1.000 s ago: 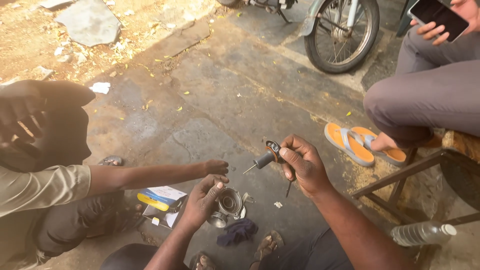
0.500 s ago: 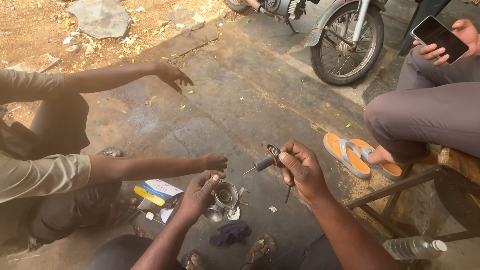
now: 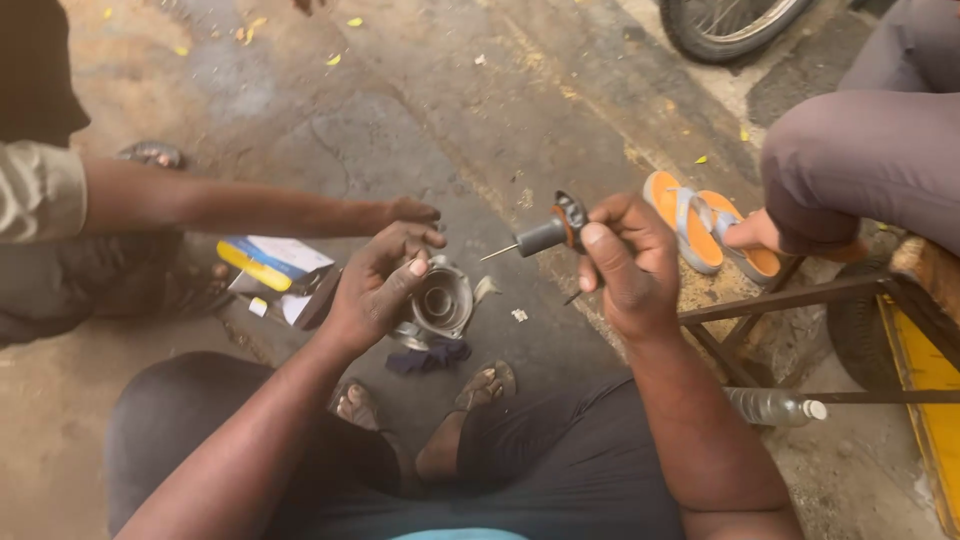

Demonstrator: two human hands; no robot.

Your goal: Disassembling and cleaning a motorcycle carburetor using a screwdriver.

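Note:
My left hand [image 3: 378, 285] grips the rim of a round metal engine part [image 3: 440, 303], a cup-shaped housing resting low above the concrete ground. At chest height to its right, my right hand [image 3: 625, 262] is closed around a small tool with a black and orange handle [image 3: 553, 232]; its thin metal needle points left toward the housing. A thin rod also sticks down out of that fist. Another person's hand [image 3: 410, 213] reaches in from the left and rests just behind the housing.
A dark rag [image 3: 428, 357] lies below the housing by my sandalled feet. A yellow, blue and white box [image 3: 272, 263] sits to the left. Orange sandals [image 3: 705, 228] on a seated person's feet, a metal frame [image 3: 790, 300], a plastic bottle [image 3: 772, 407] and a motorcycle wheel [image 3: 725, 25] stand at right.
The view has dropped and closed in on my hands. The person on the left has pulled back the outstretched upper arm. My hands keep the housing and the tool.

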